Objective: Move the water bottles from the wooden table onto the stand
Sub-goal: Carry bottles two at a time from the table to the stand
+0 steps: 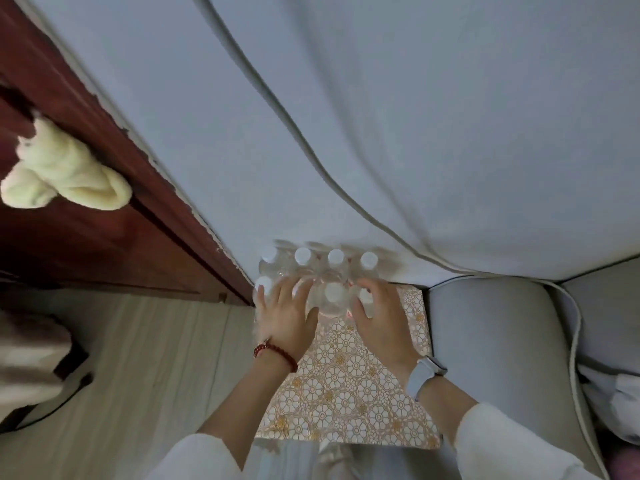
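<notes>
Water bottles (317,278) stand in two rows at stand's (349,386) far edge

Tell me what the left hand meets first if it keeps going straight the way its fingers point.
Probably the back row of water bottles against the wall. The left hand already lies on the front row; depth is unclear.

No readable text, label, brand or number shows on anything here.
</notes>
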`<state>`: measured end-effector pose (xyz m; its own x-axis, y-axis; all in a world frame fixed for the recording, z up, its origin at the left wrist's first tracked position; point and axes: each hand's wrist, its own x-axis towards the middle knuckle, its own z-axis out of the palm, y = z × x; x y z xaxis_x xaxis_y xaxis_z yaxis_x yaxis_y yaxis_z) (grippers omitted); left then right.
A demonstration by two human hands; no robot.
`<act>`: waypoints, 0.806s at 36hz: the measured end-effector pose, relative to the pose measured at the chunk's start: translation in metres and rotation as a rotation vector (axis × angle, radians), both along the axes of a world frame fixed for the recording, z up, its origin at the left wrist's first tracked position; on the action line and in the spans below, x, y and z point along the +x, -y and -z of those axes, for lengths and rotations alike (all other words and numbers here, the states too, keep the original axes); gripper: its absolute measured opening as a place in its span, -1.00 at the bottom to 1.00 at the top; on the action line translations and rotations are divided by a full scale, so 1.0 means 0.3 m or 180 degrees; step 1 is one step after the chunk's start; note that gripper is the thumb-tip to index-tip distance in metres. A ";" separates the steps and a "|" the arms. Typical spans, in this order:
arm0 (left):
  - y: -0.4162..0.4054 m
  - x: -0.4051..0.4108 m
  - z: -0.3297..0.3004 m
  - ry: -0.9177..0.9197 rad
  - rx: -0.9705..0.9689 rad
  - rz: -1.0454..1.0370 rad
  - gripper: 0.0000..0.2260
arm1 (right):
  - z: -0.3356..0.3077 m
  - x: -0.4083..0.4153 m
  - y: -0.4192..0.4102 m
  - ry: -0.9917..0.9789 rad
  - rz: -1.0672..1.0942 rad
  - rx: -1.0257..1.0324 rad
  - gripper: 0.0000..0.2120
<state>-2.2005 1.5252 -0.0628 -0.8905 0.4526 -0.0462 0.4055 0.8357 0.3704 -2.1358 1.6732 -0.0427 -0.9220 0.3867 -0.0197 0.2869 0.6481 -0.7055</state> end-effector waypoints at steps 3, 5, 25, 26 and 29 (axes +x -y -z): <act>0.123 0.031 -0.048 0.0179 0.0290 -0.0493 -0.63 | -0.066 -0.009 0.108 -0.0063 -0.0274 -0.0270 -0.84; 0.268 0.047 -0.108 0.0222 0.0429 -0.0815 -0.65 | -0.117 -0.030 0.238 0.0034 -0.0696 -0.0401 -0.84; 2.388 1.732 -0.627 -0.1062 0.0460 -0.4818 -0.78 | -0.534 0.938 2.512 0.0597 -0.4822 -0.0454 -0.80; 2.443 1.837 -0.631 -0.1119 0.0458 -0.5007 -0.78 | -0.548 1.020 2.606 0.0591 -0.5057 -0.0413 -0.80; 2.579 2.128 -0.637 -0.1314 0.0443 -0.5569 -0.79 | -0.585 1.254 2.858 0.0537 -0.5675 -0.0235 -0.80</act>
<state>-1.5621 0.7515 0.1283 -0.2336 -0.9445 0.2311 -0.7447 0.3267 0.5820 -1.7595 0.8159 0.1327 -0.1701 -0.9784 -0.1177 -0.5882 0.1966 -0.7844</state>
